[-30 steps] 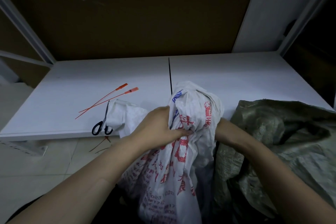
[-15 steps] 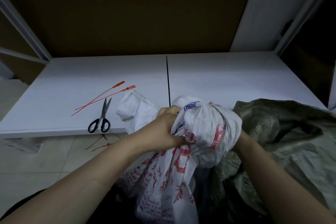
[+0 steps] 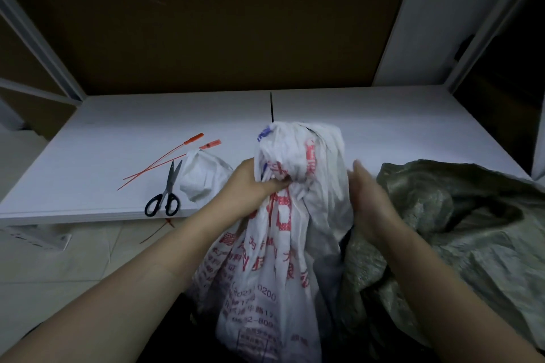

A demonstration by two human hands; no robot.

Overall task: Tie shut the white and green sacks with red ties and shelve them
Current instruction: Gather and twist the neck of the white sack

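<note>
A white sack (image 3: 283,259) printed with red and blue characters stands in front of me, its top bunched upward. My left hand (image 3: 253,186) grips the gathered neck from the left. My right hand (image 3: 368,194) lies flat against the sack's right side with its fingers straight. A green sack (image 3: 460,233) slumps to the right, leaning on the shelf edge, its mouth loose. Two red ties (image 3: 171,160) lie on the white shelf board (image 3: 118,132) to the left.
Black-handled scissors (image 3: 166,191) lie by the shelf's front edge beside the ties. A second white sack corner (image 3: 203,180) rests on the board behind my left hand. Red tie offcuts (image 3: 159,230) lie on the tiled floor below. Metal uprights frame the shelf.
The sack's bunched top has been pulled upright and narrower. My right hand has come out from behind the sack and now lies flat on its right side.
</note>
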